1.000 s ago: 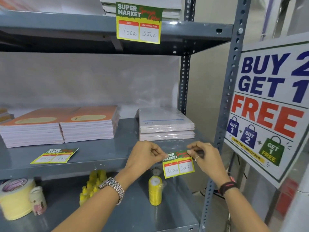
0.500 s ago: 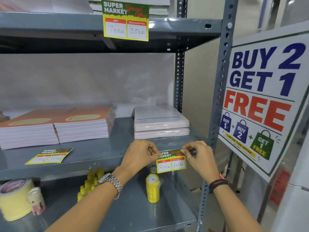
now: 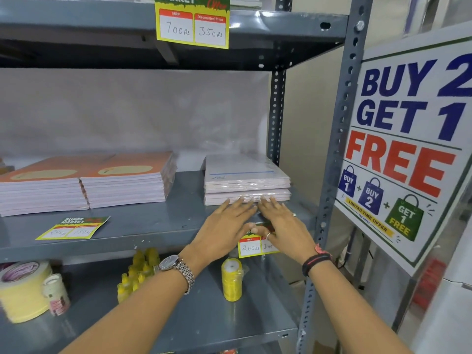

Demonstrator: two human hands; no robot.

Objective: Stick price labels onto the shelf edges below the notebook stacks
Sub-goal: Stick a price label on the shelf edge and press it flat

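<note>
Grey steel shelving (image 3: 143, 227) filled the view, with a plastic sheet behind it and a "BUY 2 GET 1 FREE" sign (image 3: 408, 139) at three o'clock. We had both hands flat over the front edge of the middle shelf. Our left hand (image 3: 224, 226) lay palm down with its fingers spread wide, tips touching the foot of the wrapped notebook stack (image 3: 246, 180) at twelve o'clock from it. Our right hand (image 3: 283, 226) lay just beside it, fingers likewise splayed and gripping nothing, pressing on the upper part of the price label (image 3: 251, 247). That label sat on the shelf edge directly below the wrapped stack, its lower half showing "200" and part of a second figure.

At nine o'clock from our hands, two orange notebook stacks (image 3: 86, 182) sat side by side, and a loose label (image 3: 72, 228) lay flat on the shelf in front of them. On the upper shelf edge at twelve o'clock hung another label (image 3: 192, 24) marked 700 and 350. Below, a yellow ribbon spool (image 3: 232, 279) stood at six o'clock, tape rolls (image 3: 24, 290) at eight.
</note>
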